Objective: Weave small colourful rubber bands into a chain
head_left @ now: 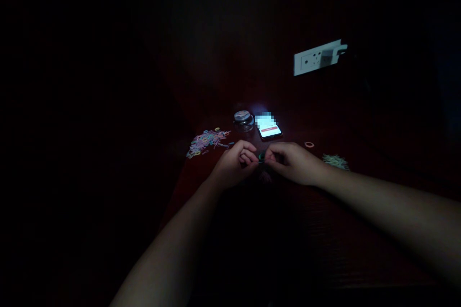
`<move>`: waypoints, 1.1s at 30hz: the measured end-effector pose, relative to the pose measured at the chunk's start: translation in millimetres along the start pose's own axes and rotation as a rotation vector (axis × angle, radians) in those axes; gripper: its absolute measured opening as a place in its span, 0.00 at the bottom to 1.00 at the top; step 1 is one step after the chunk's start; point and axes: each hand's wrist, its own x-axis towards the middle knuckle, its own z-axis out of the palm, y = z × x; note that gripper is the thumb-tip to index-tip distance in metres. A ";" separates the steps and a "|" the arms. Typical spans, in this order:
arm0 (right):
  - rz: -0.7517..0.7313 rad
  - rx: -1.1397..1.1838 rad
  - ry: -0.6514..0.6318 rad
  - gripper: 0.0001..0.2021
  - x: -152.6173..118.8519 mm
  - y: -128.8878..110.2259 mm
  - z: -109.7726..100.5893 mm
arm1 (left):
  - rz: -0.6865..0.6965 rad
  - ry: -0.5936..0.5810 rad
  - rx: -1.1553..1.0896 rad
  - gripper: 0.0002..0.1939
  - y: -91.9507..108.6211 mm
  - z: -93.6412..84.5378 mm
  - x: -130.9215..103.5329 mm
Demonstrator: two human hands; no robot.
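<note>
Over the dark table, my left hand [240, 162] and my right hand [291, 162] come almost together, fingertips pinched. Between them is a small green rubber band [261, 158], with the fingertips of both hands closed on it. Just below my fingers lies a dim bunch of pinkish bands [265, 177]. A heap of mixed-colour rubber bands [207, 142] spreads out to the left of my left hand. Beyond my right wrist sits a pile of pale green bands [335, 161], and a single orange band [309, 145] lies apart from it.
Behind my hands stands a small clear jar with a lid [243, 120]. Beside it a phone [269, 127] lies with its screen lit. A white socket panel [319, 57] with a plug in it is on the wall. The surroundings are very dark.
</note>
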 end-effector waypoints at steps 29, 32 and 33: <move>0.006 -0.002 -0.059 0.06 -1.2 0.6 -0.1 | 0.028 -0.016 0.113 0.06 2.6 -2.7 -0.6; 0.008 0.001 -0.064 0.07 -1.0 -0.1 -0.2 | 0.017 -0.028 0.090 0.06 2.3 -2.4 -0.7; 0.006 -0.001 -0.065 0.07 -0.9 -0.3 -0.1 | 0.012 -0.030 0.087 0.06 2.5 -2.3 -0.6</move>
